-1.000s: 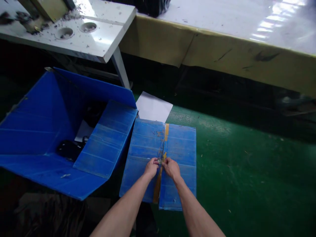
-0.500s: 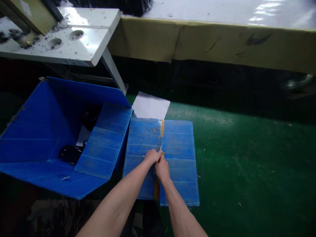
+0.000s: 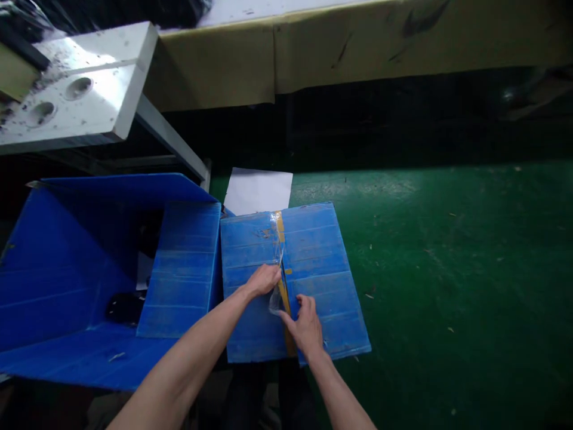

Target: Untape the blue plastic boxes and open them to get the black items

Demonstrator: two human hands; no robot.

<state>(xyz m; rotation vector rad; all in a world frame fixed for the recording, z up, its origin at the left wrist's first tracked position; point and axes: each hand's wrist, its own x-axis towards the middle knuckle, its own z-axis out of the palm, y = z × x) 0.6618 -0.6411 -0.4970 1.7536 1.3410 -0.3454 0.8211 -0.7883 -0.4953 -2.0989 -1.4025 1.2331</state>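
Note:
A closed blue corrugated-plastic box (image 3: 313, 257) lies on the green floor, its two top flaps joined by a yellowish tape seam (image 3: 280, 239). My left hand (image 3: 263, 279) is closed in a pinch on a strip of clear tape (image 3: 276, 298) lifted off the seam. My right hand (image 3: 304, 325) lies lower on the seam, fingers pressing on the right flap beside the tape, holding nothing that I can see.
An open blue plastic box (image 3: 89, 280) with dark items inside stands at the left. A white sheet (image 3: 258, 190) lies behind the closed box. A white bench with holes (image 3: 76, 101) and a yellow-edged table (image 3: 268, 54) are beyond. Green floor (image 3: 447, 269) spreads to the right.
Both hands were pinching together at the seam; now my left hand has pulled clear tape up off it and my right hand has slid down toward me. The view tilted down.

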